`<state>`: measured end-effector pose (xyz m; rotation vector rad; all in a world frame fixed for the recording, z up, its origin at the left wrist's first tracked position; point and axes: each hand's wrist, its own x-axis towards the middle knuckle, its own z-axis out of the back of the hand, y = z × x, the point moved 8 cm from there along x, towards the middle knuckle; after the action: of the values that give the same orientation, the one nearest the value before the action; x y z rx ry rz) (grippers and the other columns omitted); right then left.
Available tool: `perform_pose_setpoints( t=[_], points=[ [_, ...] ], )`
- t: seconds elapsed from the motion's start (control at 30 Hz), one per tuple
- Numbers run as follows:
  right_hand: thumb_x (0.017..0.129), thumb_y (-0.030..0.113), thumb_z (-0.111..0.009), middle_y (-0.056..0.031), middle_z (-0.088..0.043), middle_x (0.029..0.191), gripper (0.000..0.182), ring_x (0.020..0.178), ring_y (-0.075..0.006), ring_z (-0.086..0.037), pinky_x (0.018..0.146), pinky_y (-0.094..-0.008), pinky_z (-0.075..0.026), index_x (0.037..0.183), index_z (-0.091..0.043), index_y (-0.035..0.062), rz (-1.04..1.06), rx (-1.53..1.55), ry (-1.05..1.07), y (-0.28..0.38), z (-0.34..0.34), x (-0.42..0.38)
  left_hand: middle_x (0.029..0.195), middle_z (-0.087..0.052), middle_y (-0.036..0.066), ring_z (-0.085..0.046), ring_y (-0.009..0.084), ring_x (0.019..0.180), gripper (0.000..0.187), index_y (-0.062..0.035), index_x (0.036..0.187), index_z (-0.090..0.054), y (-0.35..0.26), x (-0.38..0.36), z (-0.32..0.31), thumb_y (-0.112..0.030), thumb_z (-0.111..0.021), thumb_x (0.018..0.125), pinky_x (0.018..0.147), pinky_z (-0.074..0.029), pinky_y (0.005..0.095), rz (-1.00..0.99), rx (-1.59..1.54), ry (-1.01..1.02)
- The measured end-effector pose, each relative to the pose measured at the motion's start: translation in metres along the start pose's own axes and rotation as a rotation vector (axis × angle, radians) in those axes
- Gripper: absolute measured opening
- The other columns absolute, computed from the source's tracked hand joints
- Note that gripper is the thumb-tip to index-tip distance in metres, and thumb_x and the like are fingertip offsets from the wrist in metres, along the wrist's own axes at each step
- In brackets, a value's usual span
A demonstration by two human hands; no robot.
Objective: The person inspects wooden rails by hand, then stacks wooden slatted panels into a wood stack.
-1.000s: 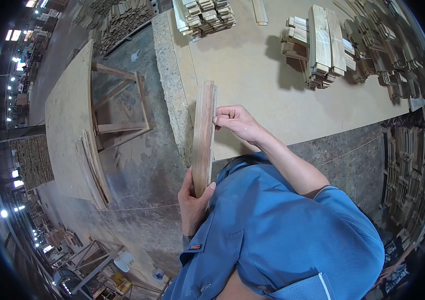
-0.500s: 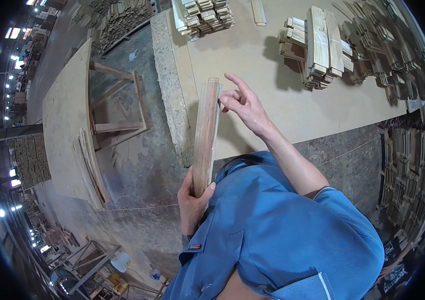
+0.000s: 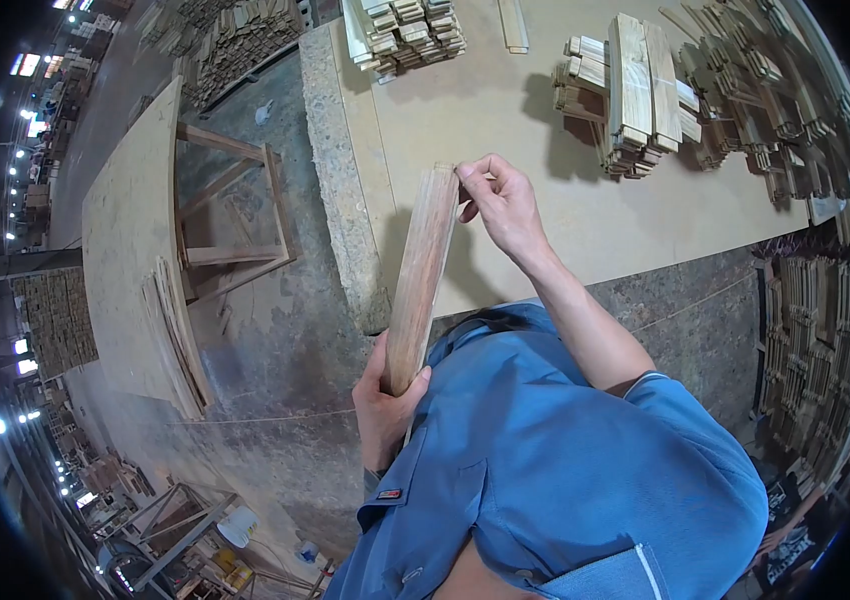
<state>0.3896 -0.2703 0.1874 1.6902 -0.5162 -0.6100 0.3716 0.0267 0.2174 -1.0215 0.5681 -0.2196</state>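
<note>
Head view: left hand [image 3: 382,400] wrapped round the near end of a long wooden plank [image 3: 419,278], thumb on one side, fingers closed on the other, close against the blue shirt [image 3: 565,470]. Plank held in the air, tilted, its far end up over the near edge of the workbench [image 3: 505,150], not resting on it. Right hand [image 3: 505,205] at the plank's far end, fingertips [image 3: 467,172] pinched together on the top corner, remaining fingers curled. Plank reddish-brown on the face that shows, paler along the edge. On the bench beyond the hands: a stack of short wood pieces [image 3: 630,95] to the right, well apart from the plank; another bundle of strips [image 3: 405,30] at the far edge. More stacked wood [image 3: 795,110] further right. To the left, a large board [image 3: 130,240] lying on a wooden trestle [image 3: 235,210], concrete floor [image 3: 285,330] between it and the bench
</note>
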Motion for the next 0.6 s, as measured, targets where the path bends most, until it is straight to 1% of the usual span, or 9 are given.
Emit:
perform_pose_setpoints(
  t=[0.03,0.07,0.13,0.27,0.37,0.47,0.53,0.57,0.6],
  points=[
    [0.099,0.025,-0.054,-0.0059,-0.062,0.071,0.028,0.058,-0.0108,-0.058,0.052,-0.0259,-0.05,0.092,-0.059,-0.0017,-0.004,0.034,-0.015,-0.001,0.002,0.0,0.126,-0.061,0.019,-0.059,0.0222,0.114,0.07,0.0013,0.137,-0.048,0.001,0.0,-0.001,-0.007,-0.078,0.074,0.098,-0.044,0.032,0.006,-0.005,0.014],
    [0.099,0.025,-0.054,-0.0059,-0.062,0.071,0.028,0.058,-0.0108,-0.058,0.052,-0.0259,-0.05,0.092,-0.059,-0.0017,-0.005,0.033,-0.014,-0.003,0.003,0.0,0.126,-0.061,0.019,-0.059,0.0222,0.114,0.07,0.0013,0.137,-0.048,0.001,0.0,0.0,-0.007,-0.078,0.074,0.098,-0.044,0.032,0.007,-0.006,0.014],
    [0.101,0.027,-0.05,-0.0074,-0.061,0.073,0.032,0.059,-0.0115,-0.058,0.052,-0.0254,-0.051,0.095,-0.06,-0.0024,-0.013,0.106,0.018,-0.006,0.003,-0.001,0.125,-0.061,0.018,-0.059,0.0208,0.112,0.071,0.0027,0.137,-0.047,0.001,-0.001,-0.002,-0.007,-0.078,0.075,0.097,-0.044,0.0313,0.046,-0.077,0.049],
    [0.102,0.028,-0.048,-0.0076,-0.061,0.074,0.033,0.06,-0.0115,-0.058,0.052,-0.0249,-0.051,0.099,-0.061,-0.0027,-0.014,0.106,0.023,-0.006,0.004,-0.005,0.125,-0.061,0.017,-0.059,0.0192,0.111,0.071,0.003,0.139,-0.046,0.006,0.001,-0.004,-0.006,-0.077,0.075,0.097,-0.045,0.0305,0.052,-0.108,0.091],
    [0.101,0.025,-0.05,-0.0081,-0.062,0.076,0.031,0.063,-0.0115,-0.059,0.055,-0.0258,-0.052,0.104,-0.061,-0.0031,-0.048,0.101,0.041,-0.009,0.005,-0.008,0.125,-0.06,0.017,-0.058,0.0194,0.112,0.069,0.0031,0.137,-0.047,0.013,0.004,-0.008,-0.005,-0.076,0.076,0.097,-0.044,0.031,0.042,-0.098,0.108],
    [0.098,0.022,-0.054,-0.0095,-0.065,0.081,0.028,0.064,-0.0117,-0.06,0.06,-0.0268,-0.053,0.108,-0.061,-0.0026,-0.085,0.045,-0.025,-0.022,0.011,-0.014,0.124,-0.061,0.017,-0.058,0.0205,0.112,0.063,0.003,0.135,-0.049,0.024,0.023,-0.021,-0.006,-0.074,0.078,0.097,-0.043,0.0317,-0.03,-0.096,0.104],
    [0.094,0.02,-0.058,-0.0083,-0.067,0.085,0.029,0.066,-0.0111,-0.06,0.063,-0.0271,-0.052,0.113,-0.061,-0.0018,-0.072,-0.084,-0.052,-0.037,0.021,-0.02,0.122,-0.061,0.017,-0.059,0.0244,0.112,0.064,0.0021,0.135,-0.047,0.041,0.047,-0.026,-0.011,-0.073,0.078,0.098,-0.043,0.0341,0.032,-0.097,0.018],
    [0.094,0.02,-0.058,-0.0083,-0.067,0.085,0.029,0.066,-0.0111,-0.06,0.063,-0.0271,-0.052,0.113,-0.061,-0.0018,-0.07,-0.086,-0.06,-0.047,0.026,-0.025,0.122,-0.061,0.017,-0.059,0.0244,0.112,0.064,0.0021,0.135,-0.047,0.049,0.063,-0.032,-0.011,-0.073,0.078,0.098,-0.043,0.0341,0.029,-0.097,0.025],
    [0.094,0.02,-0.059,-0.0073,-0.067,0.086,0.029,0.067,-0.0107,-0.06,0.064,-0.0264,-0.052,0.113,-0.061,-0.0015,-0.085,-0.1,-0.028,-0.058,0.029,-0.031,0.122,-0.061,0.017,-0.059,0.0266,0.113,0.067,0.0014,0.136,-0.045,0.056,0.083,-0.034,-0.013,-0.073,0.077,0.098,-0.043,0.0349,0.018,0.034,-0.023]
  ],
)
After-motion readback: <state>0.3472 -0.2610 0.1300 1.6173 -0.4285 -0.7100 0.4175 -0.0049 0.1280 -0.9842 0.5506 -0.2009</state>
